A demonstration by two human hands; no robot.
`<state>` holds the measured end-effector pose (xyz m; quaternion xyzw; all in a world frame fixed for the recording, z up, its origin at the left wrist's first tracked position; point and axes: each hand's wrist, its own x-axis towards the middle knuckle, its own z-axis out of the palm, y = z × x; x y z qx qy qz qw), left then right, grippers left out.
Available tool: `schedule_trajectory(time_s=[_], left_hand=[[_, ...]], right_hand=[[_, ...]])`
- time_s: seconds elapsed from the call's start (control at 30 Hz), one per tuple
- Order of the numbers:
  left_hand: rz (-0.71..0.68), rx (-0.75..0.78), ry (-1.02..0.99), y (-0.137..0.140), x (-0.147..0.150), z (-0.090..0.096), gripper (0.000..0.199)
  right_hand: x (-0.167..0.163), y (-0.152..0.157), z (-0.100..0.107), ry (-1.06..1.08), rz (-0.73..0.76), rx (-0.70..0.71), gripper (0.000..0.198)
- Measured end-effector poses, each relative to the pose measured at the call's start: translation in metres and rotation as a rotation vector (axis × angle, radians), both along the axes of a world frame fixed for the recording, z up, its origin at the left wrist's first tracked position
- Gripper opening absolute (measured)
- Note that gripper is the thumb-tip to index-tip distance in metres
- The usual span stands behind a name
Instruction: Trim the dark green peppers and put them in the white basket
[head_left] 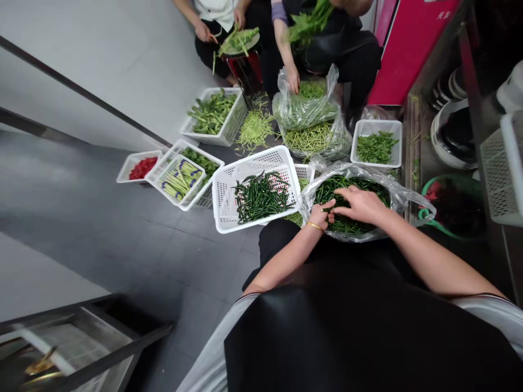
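Observation:
A clear plastic bag (414, 202) full of long dark green chili peppers (373, 188) lies open in front of my lap. Over the bag, my left hand (322, 214), with a yellow bracelet at the wrist, is closed around a green chili (328, 209). My right hand (362, 204) is just to its right above the peppers, fingers apart and fingertips close to that chili. Left of the bag, a white perforated basket (224, 198) holds a loose heap of green chilies (261, 198).
Facing me, two people handle leafy stalks; a bag of cut stems (312, 136) stands before one. White baskets hold greens (212, 111), red peppers (143, 167), bundled stalks (182, 178) and leaves (376, 147). A green-rimmed tub (433, 218) is at right. Trimmings (255, 128) litter the floor.

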<state>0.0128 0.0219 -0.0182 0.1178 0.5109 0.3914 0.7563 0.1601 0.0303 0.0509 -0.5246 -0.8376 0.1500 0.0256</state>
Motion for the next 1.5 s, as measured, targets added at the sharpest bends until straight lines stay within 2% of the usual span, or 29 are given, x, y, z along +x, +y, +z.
schedule_trajectory(time_s=[0.07,0.1,0.2,0.3,0.4,0.5,0.6,0.67,0.73,0.8,0.87,1.0,1.07,1.13,1.27,1.33,1.43,1.47,1.5], left_hand=[[0.078,0.063,0.067,-0.003,0.006,-0.003,0.034],[0.085,0.094,0.078,-0.006,0.007,-0.003,0.032],[-0.044,0.154,-0.006,-0.013,0.003,0.0,0.022],[-0.147,0.191,-0.119,-0.015,-0.006,0.003,0.026],[-0.161,0.24,-0.115,-0.012,-0.012,0.004,0.031],[-0.212,0.287,-0.142,-0.007,-0.016,0.005,0.034],[-0.245,0.289,-0.236,-0.005,-0.021,0.007,0.04],[-0.244,0.274,-0.249,-0.006,-0.022,0.009,0.037],[-0.228,0.266,-0.21,-0.007,-0.021,0.009,0.035],[-0.208,0.253,-0.148,-0.008,-0.018,0.007,0.041],[-0.212,0.238,-0.049,-0.008,-0.012,0.004,0.046],[-0.329,0.292,0.277,-0.01,0.0,-0.002,0.048],[-0.413,0.334,0.382,-0.009,0.001,-0.004,0.049],[-0.493,0.369,0.448,-0.007,-0.004,-0.005,0.047],[-0.674,0.511,0.564,0.0,-0.02,0.002,0.04],[-0.763,0.563,0.526,0.0,-0.027,0.008,0.04],[-0.84,0.509,0.313,-0.006,-0.03,0.018,0.041],[-0.84,0.463,0.209,-0.01,-0.029,0.02,0.041],[-0.82,0.41,0.099,-0.015,-0.026,0.021,0.041]], right_hand=[[-0.011,-0.013,-0.005,0.198,0.088,-0.004,0.031],[-0.014,-0.018,-0.008,0.303,0.077,-0.015,0.026],[-0.008,-0.024,-0.016,0.59,-0.101,-0.151,0.026],[0.004,-0.019,-0.021,0.666,-0.183,-0.297,0.035],[0.007,-0.01,-0.021,0.54,-0.196,-0.177,0.038],[0.002,0.012,-0.019,0.342,-0.303,-0.035,0.041],[-0.002,0.04,-0.025,0.025,-0.426,-0.054,0.05],[0.0,0.049,-0.033,-0.118,-0.395,-0.11,0.047],[0.005,0.045,-0.042,-0.123,-0.319,-0.111,0.042],[0.012,0.029,-0.052,0.001,-0.279,-0.091,0.041],[0.017,0.01,-0.06,0.252,-0.311,-0.172,0.045],[0.011,-0.013,-0.074,0.852,-0.592,-0.482,0.055],[0.006,-0.015,-0.076,0.964,-0.653,-0.56,0.056],[0.005,-0.013,-0.073,0.893,-0.612,-0.532,0.051],[0.015,-0.01,-0.058,0.652,-0.369,-0.264,0.037],[0.02,-0.011,-0.05,0.671,-0.235,-0.336,0.037],[0.024,-0.017,-0.041,0.8,-0.14,-0.615,0.046],[0.024,-0.02,-0.039,0.83,-0.138,-0.651,0.048],[0.024,-0.023,-0.037,0.833,-0.145,-0.626,0.05]])
